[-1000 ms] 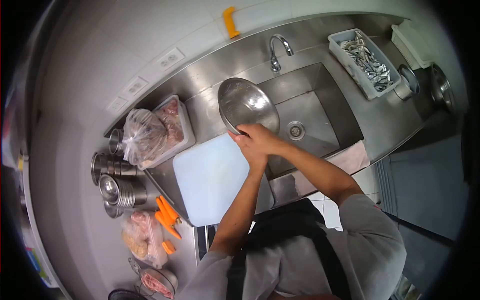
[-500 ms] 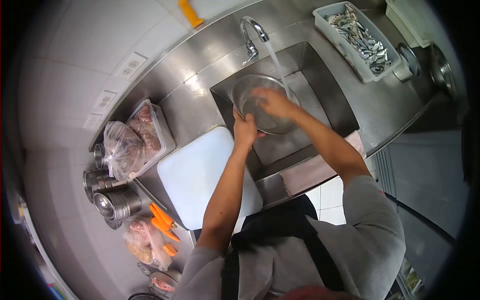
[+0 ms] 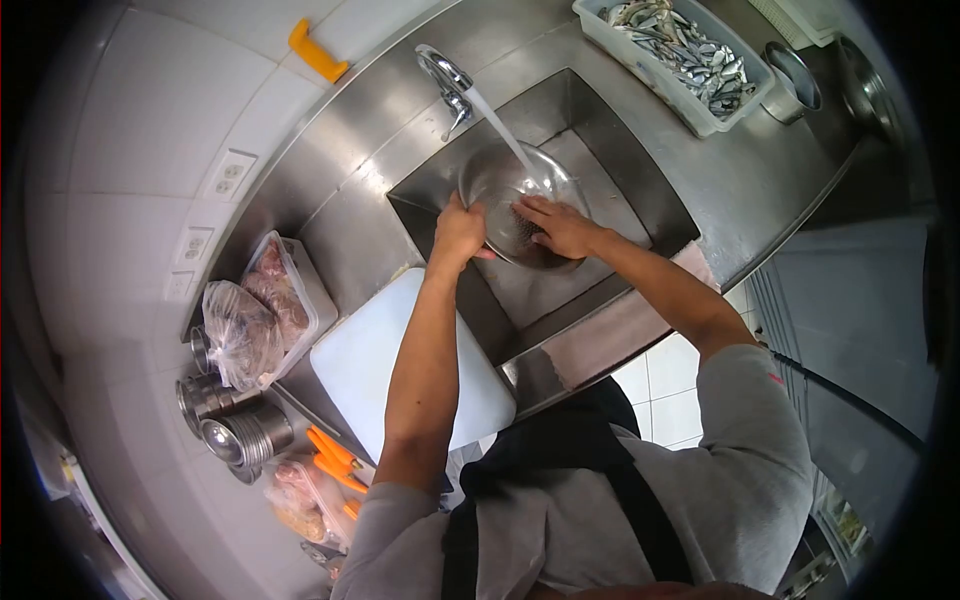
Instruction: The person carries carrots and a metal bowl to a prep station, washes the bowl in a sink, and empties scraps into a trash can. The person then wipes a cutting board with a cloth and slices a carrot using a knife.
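Observation:
My left hand (image 3: 461, 232) grips the rim of a metal colander (image 3: 497, 178) on its left side, over the sink (image 3: 620, 190). Inside the colander lies my right hand (image 3: 560, 228), its fingers spread against the perforated metal. Water runs from the faucet (image 3: 443, 68) into the bowl near its far edge. A light blue cutting board (image 3: 350, 345) lies left of the sink, partly hidden by my left forearm. Along the sink's near edge a pinkish cloth (image 3: 610, 340) is spread.
A plastic bin of small fish (image 3: 720, 122) stands at the back right, beside metal pots (image 3: 790, 88). On the left are a container with bagged meat (image 3: 245, 330), stacked metal containers (image 3: 245, 435), carrots (image 3: 335, 455) and another bag of meat (image 3: 300, 500).
The colander has moved from the counter's edge into the sink area, and water now runs. My right hand has left the rim and lies inside the bowl. The view has shifted.

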Demonstrator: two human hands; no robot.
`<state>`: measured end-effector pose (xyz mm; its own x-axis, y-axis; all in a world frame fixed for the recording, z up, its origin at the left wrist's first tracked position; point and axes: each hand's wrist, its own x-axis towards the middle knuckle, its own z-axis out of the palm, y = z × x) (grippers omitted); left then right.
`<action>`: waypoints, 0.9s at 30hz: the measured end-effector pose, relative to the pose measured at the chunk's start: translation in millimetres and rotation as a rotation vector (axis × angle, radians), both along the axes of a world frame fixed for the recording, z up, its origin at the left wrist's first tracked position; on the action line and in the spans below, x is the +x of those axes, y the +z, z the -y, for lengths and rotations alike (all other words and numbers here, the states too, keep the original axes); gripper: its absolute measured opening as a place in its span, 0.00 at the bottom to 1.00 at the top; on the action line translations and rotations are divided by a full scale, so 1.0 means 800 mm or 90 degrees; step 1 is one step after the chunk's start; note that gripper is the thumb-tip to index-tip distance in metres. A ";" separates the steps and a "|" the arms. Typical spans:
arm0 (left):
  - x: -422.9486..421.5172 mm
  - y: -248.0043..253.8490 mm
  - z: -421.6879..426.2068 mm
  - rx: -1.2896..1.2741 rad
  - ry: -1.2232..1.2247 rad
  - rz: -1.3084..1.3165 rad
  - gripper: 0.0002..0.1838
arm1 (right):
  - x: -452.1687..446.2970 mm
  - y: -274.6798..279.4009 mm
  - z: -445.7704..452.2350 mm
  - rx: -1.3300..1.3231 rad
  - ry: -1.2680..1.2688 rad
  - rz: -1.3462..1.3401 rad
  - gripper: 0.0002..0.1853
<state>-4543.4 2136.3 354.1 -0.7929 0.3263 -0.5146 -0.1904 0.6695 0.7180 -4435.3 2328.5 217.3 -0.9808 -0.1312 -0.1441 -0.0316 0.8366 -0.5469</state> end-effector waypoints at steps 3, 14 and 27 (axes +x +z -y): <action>0.003 -0.017 0.003 0.021 -0.003 -0.011 0.29 | 0.007 -0.002 -0.026 0.179 -0.043 0.050 0.34; 0.053 -0.016 -0.013 -0.229 -0.257 -0.256 0.32 | -0.195 0.138 -0.038 -0.337 -0.055 -0.154 0.32; 0.088 0.066 0.109 -0.165 -0.047 -0.467 0.35 | -0.243 0.097 -0.092 -0.525 -0.007 0.040 0.33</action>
<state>-4473.1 2048.8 406.7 -0.9407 0.3329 0.0657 0.3243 0.8251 0.4626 -4630.0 2401.9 295.1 -0.9761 -0.2089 -0.0600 0.0250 0.1659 -0.9858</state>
